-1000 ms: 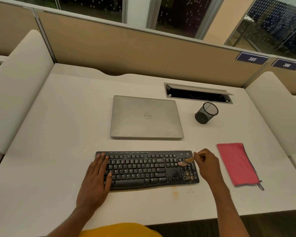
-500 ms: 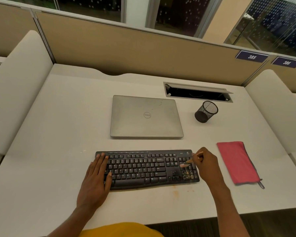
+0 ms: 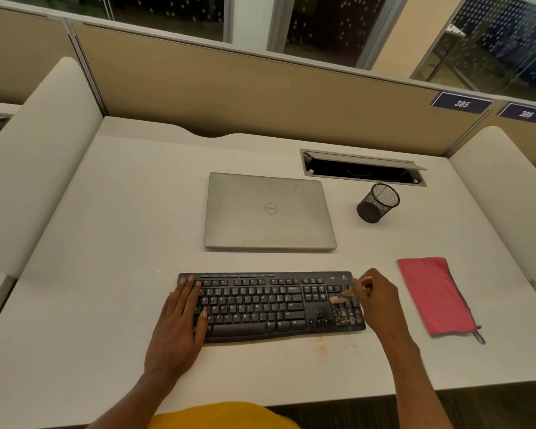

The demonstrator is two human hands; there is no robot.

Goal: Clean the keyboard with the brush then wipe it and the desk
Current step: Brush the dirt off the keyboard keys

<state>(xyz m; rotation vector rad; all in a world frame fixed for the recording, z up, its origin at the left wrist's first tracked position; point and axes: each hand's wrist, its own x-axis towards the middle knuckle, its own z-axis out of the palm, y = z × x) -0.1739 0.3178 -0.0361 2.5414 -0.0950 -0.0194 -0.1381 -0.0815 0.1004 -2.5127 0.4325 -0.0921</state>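
A black keyboard (image 3: 270,305) lies on the white desk (image 3: 106,243) near the front edge. My left hand (image 3: 183,317) rests flat on its left end, fingers spread. My right hand (image 3: 381,301) grips a small wooden-handled brush (image 3: 345,294) at the keyboard's right end. The brush's pale bristles touch the number pad. Brownish crumbs sit on the lower number pad keys (image 3: 345,317). A folded red cloth (image 3: 435,295) lies on the desk to the right of the keyboard.
A shut silver laptop (image 3: 268,212) lies behind the keyboard. A black mesh pen cup (image 3: 378,203) stands to its right, in front of an open cable hatch (image 3: 364,168). Orange smudges (image 3: 322,349) mark the desk below the keyboard. Padded partitions flank both sides.
The brush tip has shifted a little over the number pad, downward then back. My left hand has stayed put on the keyboard.
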